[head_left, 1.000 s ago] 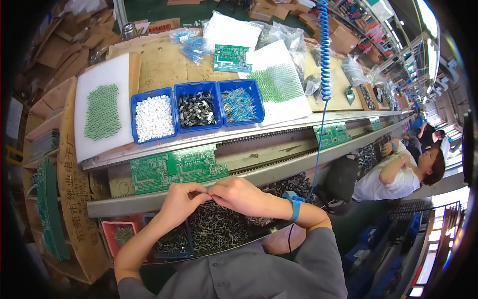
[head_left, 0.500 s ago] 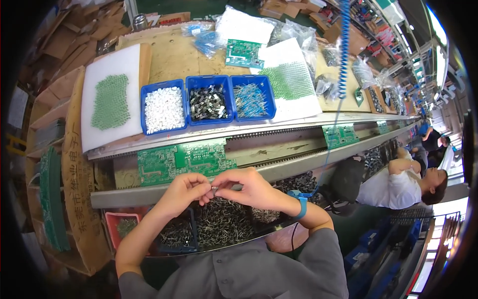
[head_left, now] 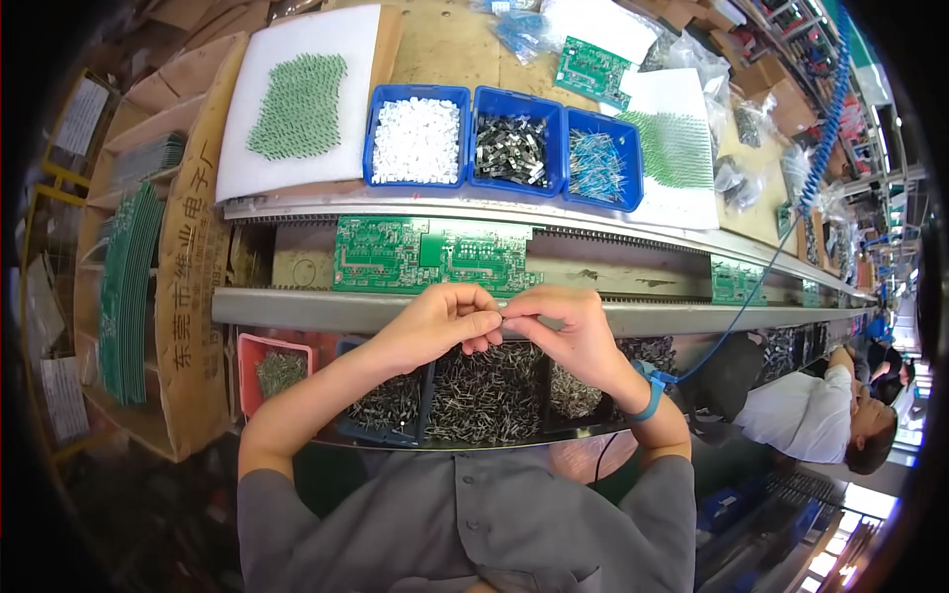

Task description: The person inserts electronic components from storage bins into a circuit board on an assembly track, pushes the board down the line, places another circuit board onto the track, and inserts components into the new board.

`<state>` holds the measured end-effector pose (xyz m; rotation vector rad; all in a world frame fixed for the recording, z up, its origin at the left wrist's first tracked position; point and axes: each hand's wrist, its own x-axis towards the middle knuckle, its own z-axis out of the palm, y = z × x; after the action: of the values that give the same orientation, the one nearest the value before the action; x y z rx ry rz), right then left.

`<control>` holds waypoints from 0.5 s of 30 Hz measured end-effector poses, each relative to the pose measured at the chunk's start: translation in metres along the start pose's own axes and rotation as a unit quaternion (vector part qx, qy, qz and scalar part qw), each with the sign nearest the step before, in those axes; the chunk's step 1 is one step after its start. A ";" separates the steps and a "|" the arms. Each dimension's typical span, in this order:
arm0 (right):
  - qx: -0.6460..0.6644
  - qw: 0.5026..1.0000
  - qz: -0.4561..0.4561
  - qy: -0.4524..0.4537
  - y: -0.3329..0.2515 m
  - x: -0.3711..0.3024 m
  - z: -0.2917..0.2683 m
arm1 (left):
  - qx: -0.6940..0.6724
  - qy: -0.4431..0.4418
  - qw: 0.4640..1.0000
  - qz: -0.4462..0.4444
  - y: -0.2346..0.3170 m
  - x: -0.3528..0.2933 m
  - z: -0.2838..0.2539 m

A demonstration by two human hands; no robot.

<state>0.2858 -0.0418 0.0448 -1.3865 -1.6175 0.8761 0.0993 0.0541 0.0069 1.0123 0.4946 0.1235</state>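
My left hand [head_left: 443,321] and my right hand [head_left: 565,331] meet fingertip to fingertip above the near metal rail. Both are closed in a pinch on something too small to make out. Under them lies a dark bin of small leaded electronic components [head_left: 484,395]. Just beyond my fingers, a green circuit board [head_left: 381,259] rests in the conveyor track. A blue wrist strap [head_left: 647,393] circles my right wrist, with a coiled blue cord [head_left: 828,124] running up from it.
Blue bins hold white parts [head_left: 415,140], black parts [head_left: 512,148] and blue leaded parts [head_left: 598,165]. A red bin [head_left: 304,362] stands at near left, beside a cardboard rack [head_left: 198,267] of boards. A co-worker in white [head_left: 796,410] sits at right.
The view has shifted, so the bench appears further right and higher. My hands stay together in a pinch, with the fingers slightly rearranged.
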 end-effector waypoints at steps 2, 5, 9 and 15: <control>-0.008 1.000 0.005 0.003 0.000 -0.001 0.001 | -0.002 0.007 1.000 0.004 -0.004 -0.001 0.001; -0.021 1.000 -0.004 -0.015 0.000 -0.002 0.001 | 0.014 0.008 1.000 -0.016 -0.005 -0.001 0.000; -0.146 0.989 -0.007 0.015 0.018 0.002 -0.018 | 0.093 0.030 0.995 0.027 -0.001 -0.008 -0.005; -0.270 0.961 -0.032 0.038 0.072 -0.001 -0.033 | 0.155 0.144 0.972 0.103 0.010 -0.024 -0.036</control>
<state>0.3467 -0.0319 -0.0058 -1.6936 -1.9137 0.3399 0.0631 0.0804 0.0078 1.3606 0.6862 0.3934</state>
